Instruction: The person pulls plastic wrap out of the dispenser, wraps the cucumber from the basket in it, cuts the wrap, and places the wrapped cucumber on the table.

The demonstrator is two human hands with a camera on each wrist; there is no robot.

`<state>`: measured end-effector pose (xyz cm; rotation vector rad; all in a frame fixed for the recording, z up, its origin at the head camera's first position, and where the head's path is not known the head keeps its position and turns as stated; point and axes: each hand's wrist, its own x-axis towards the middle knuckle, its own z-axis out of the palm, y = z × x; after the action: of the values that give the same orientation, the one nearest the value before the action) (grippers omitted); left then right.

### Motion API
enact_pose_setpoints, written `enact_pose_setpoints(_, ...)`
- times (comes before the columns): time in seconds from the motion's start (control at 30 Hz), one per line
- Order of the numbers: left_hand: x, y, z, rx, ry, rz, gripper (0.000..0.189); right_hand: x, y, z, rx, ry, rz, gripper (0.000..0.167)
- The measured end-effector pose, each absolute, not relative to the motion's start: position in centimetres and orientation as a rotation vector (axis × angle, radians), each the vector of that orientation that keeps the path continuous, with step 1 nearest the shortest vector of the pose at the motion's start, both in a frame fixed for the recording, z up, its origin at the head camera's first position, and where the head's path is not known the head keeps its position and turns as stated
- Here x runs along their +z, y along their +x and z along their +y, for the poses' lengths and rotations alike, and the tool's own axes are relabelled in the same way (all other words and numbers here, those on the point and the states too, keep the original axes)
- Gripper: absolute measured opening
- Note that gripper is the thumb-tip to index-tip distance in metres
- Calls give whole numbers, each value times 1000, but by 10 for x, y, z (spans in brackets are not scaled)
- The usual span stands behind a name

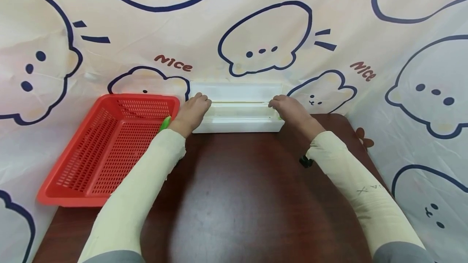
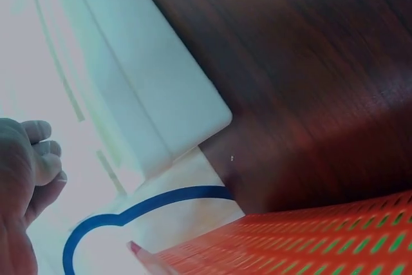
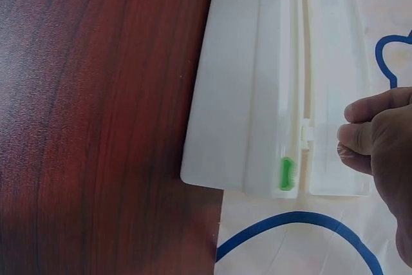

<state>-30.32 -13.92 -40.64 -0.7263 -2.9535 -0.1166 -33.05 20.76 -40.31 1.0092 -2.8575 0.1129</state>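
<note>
A long white plastic wrap dispenser (image 1: 237, 125) lies at the back of the table with its lid (image 1: 237, 91) tipped up against the patterned sheet. A small green part (image 3: 286, 173) sits near its right end. My right hand (image 1: 292, 111) pinches a barely visible bit of clear plastic wrap (image 3: 346, 153) between thumb and fingers, over the right side of the lid. Over the left end, my left hand (image 1: 191, 113) has thumb and curled fingertips together in a matching pinch. The wrap there is washed out by glare in the left wrist view.
A red perforated basket (image 1: 106, 149) stands on the left, close to my left forearm, with a green item (image 1: 165, 123) at its right side. The dark wooden table (image 1: 234, 198) stretches in front of the dispenser. A printed sheet (image 1: 263, 31) covers the back and sides.
</note>
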Motion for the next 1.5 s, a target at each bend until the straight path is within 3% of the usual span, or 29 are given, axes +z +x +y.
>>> enact_pose_setpoints(1.0,-389,-295,-143,-109,-805,-2854,22,-384,-328,210,165,948,-2895,27)
enact_pose_setpoints(1.5,-383,-292,-144,-61,-819,-2831,30,-378,-327,212,172,977,-2864,25)
